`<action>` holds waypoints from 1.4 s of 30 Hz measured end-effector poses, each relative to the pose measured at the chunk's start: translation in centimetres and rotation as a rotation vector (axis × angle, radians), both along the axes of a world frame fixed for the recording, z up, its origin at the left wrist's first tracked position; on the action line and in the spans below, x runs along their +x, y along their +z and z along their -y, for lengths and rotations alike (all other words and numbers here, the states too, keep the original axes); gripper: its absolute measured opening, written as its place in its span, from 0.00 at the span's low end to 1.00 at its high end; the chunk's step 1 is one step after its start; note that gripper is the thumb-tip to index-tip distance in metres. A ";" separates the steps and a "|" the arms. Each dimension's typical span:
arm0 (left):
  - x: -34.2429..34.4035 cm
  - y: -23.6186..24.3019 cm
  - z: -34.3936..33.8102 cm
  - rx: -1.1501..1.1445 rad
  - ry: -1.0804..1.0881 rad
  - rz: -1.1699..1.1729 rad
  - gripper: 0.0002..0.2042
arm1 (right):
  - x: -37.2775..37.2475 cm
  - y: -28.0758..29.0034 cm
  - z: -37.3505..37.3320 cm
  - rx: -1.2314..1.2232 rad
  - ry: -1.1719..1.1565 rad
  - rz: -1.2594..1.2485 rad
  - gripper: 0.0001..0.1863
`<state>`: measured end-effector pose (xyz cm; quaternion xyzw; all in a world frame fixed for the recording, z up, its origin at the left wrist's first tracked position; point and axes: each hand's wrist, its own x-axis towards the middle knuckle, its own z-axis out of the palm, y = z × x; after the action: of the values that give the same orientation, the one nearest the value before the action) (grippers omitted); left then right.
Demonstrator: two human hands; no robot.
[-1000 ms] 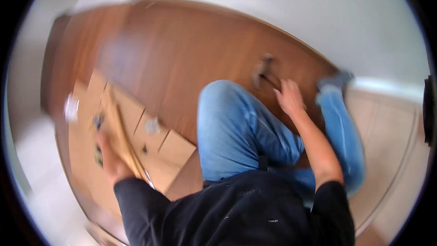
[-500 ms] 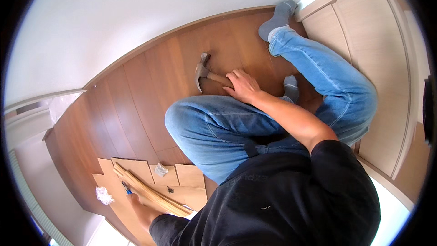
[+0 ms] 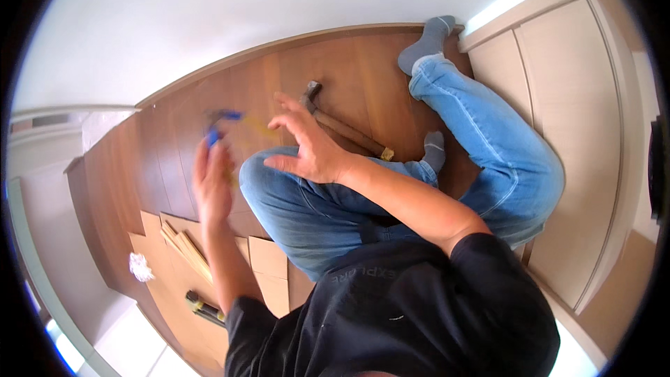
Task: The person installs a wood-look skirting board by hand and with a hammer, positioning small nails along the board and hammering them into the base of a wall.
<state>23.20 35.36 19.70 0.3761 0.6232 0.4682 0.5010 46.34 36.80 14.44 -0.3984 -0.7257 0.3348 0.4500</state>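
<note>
My left hand (image 3: pixel 215 188) is raised over the wooden floor, closed around a two-handled tool (image 3: pixel 213 137) with blue and yellow handles. It looks like pliers with the handles spread, though motion blurs it. Above my bent knee, my right hand (image 3: pixel 312 150) holds nothing, its fingers apart and pointing toward the yellow handle end. A claw hammer (image 3: pixel 342 126) with a wooden handle lies on the floor just beyond my right hand.
Flattened cardboard (image 3: pixel 269 260) at the lower left carries wooden strips (image 3: pixel 187 251) and dark tools with yellow bands (image 3: pixel 202 306). Crumpled clear plastic (image 3: pixel 140 267) lies at its edge. A white wall (image 3: pixel 265 0) stands ahead, a pale cabinet (image 3: pixel 576 112) to the right.
My right hand has let go of the hammer and moved left. My left hand has come up from the cardboard with the blue-handled tool. The hammer stays on the floor.
</note>
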 end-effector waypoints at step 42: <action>25.1 -21.5 -24.8 -0.348 -0.318 0.371 0.24 | 12.1 -12.7 -9.1 -1.206 -0.403 -0.666 0.19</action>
<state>48.32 60.14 -1.79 0.2857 0.5252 0.3307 0.7302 58.47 45.89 1.74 -0.5805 -0.1508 0.6918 0.4021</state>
